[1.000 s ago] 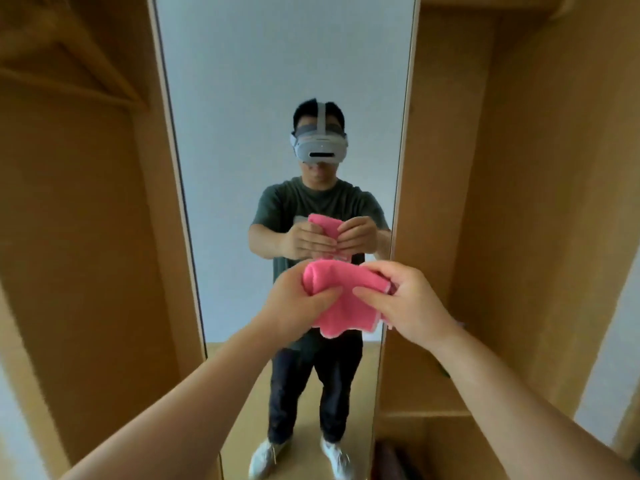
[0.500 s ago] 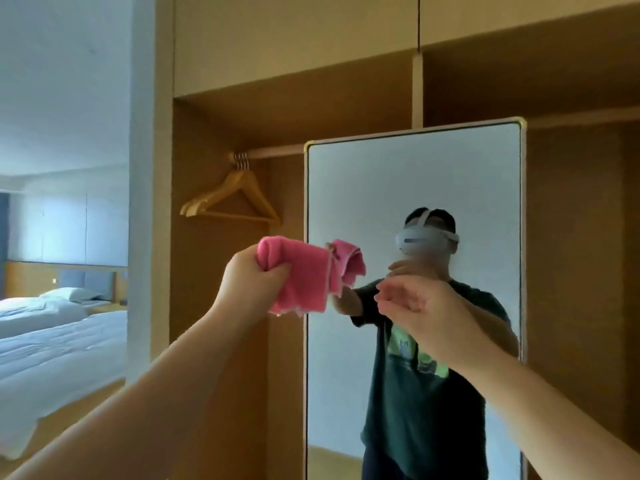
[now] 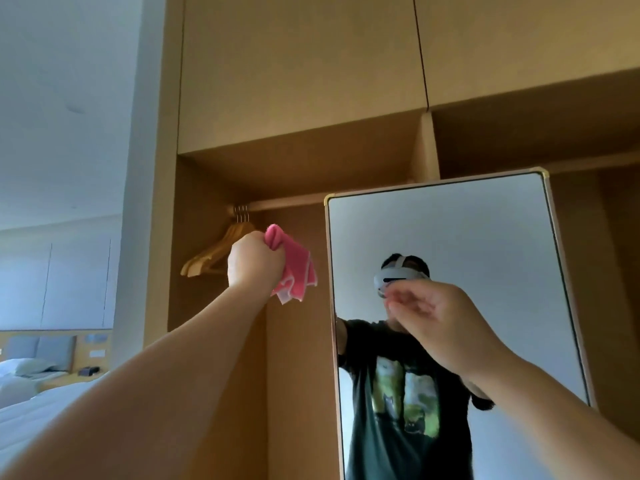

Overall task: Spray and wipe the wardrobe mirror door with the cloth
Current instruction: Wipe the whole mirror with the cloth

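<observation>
A tall mirror door [image 3: 485,230] with a thin gold frame stands at the right of a wooden wardrobe. My left hand [image 3: 254,261] is raised left of the mirror's top corner and grips a bunched pink cloth [image 3: 294,271], which hangs clear of the glass. My right hand [image 3: 436,320] is held up in front of the mirror with nothing in it, fingers loosely curled and apart. The glass reflects a person in a dark T-shirt wearing a headset. No spray bottle is in view.
Wooden hangers [image 3: 214,254] hang from a rail [image 3: 284,204] in the open wardrobe bay, just behind my left hand. Closed cupboard doors [image 3: 298,64] run above. A bed [image 3: 31,410] with white linen lies at the far left.
My view has tilted up and left. My right hand let go of the cloth, and my left hand has carried it up and to the left of the mirror's top corner.
</observation>
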`<action>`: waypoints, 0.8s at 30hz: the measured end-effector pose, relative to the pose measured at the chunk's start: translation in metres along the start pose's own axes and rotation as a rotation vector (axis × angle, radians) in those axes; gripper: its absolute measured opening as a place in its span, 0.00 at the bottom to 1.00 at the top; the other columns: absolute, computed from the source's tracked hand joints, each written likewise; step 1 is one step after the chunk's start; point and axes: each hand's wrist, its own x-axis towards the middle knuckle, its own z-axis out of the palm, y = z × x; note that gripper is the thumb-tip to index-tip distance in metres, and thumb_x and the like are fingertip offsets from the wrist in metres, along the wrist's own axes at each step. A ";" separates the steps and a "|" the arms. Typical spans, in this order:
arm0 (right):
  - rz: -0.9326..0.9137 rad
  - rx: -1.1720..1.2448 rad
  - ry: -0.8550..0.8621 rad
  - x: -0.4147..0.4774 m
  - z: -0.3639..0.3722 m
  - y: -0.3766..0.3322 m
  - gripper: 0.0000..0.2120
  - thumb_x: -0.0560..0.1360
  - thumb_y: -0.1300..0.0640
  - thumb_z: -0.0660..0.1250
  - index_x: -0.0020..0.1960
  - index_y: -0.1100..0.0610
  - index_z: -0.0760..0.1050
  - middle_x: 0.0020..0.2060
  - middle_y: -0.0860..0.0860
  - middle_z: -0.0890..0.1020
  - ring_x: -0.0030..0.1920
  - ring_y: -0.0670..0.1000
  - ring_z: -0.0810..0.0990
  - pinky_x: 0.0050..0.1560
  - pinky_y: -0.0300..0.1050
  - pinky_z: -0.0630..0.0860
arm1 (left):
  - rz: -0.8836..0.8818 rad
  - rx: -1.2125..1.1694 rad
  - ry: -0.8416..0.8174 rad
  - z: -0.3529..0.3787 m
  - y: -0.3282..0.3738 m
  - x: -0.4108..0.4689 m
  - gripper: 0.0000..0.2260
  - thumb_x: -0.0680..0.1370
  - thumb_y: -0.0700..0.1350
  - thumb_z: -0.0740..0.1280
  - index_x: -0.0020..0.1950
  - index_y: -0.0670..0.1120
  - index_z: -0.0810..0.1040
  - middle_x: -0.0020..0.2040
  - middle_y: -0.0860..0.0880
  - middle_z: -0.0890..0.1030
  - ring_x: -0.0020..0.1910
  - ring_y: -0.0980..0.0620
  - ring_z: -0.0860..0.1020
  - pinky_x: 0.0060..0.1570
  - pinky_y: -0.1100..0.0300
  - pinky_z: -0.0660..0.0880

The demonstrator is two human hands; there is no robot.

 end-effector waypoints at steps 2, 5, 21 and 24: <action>-0.012 -0.025 0.026 0.000 -0.004 0.004 0.08 0.76 0.59 0.69 0.54 0.51 0.82 0.45 0.43 0.86 0.49 0.43 0.83 0.58 0.48 0.78 | -0.023 0.028 -0.015 0.011 0.003 0.014 0.08 0.77 0.45 0.63 0.39 0.45 0.76 0.35 0.47 0.80 0.30 0.51 0.78 0.24 0.62 0.70; -0.007 -0.022 0.050 -0.001 -0.015 0.011 0.08 0.76 0.59 0.70 0.52 0.48 0.82 0.45 0.42 0.86 0.49 0.42 0.84 0.57 0.44 0.79 | -0.035 0.029 -0.039 0.028 0.010 0.025 0.07 0.77 0.44 0.62 0.40 0.44 0.75 0.35 0.46 0.79 0.32 0.48 0.78 0.31 0.57 0.76; -0.109 -0.192 0.305 0.000 -0.095 0.034 0.11 0.77 0.69 0.64 0.54 0.56 0.79 0.46 0.41 0.80 0.45 0.27 0.77 0.41 0.19 0.69 | 0.109 -0.270 -0.024 0.084 0.068 0.004 0.14 0.82 0.50 0.54 0.50 0.45 0.77 0.40 0.52 0.79 0.33 0.59 0.76 0.21 0.75 0.68; -0.160 -0.392 0.331 0.003 -0.110 0.049 0.12 0.77 0.69 0.64 0.56 0.59 0.79 0.49 0.46 0.78 0.51 0.27 0.74 0.48 0.18 0.65 | 0.113 -0.201 -0.008 0.089 0.071 -0.003 0.14 0.83 0.51 0.53 0.55 0.44 0.72 0.45 0.48 0.80 0.42 0.49 0.79 0.41 0.59 0.76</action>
